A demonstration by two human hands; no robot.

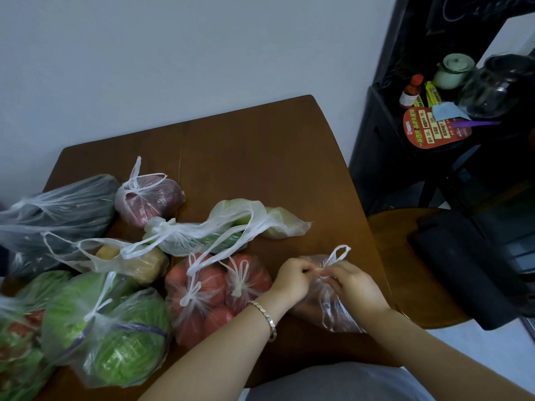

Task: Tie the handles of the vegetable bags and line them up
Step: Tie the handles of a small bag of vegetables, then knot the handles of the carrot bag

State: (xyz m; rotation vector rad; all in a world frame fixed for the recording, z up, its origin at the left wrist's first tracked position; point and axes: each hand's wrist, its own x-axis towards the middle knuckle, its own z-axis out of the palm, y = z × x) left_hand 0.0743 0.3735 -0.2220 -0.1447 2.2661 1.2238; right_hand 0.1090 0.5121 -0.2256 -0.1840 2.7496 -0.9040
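Observation:
Near the right edge of the brown table lies a clear plastic bag. My left hand and my right hand both pinch its handles, which stand up in a loop between them. To the left sit two knotted bags of tomatoes. A cabbage bag, a potato bag, a bag of pale green vegetables, a red onion bag and a dark bag crowd the table's left half.
Another green and red bag sits at the far left edge. A wooden stool with a black object stands right of the table. A dark shelf holds a jar, a bottle and packets. The far table half is bare.

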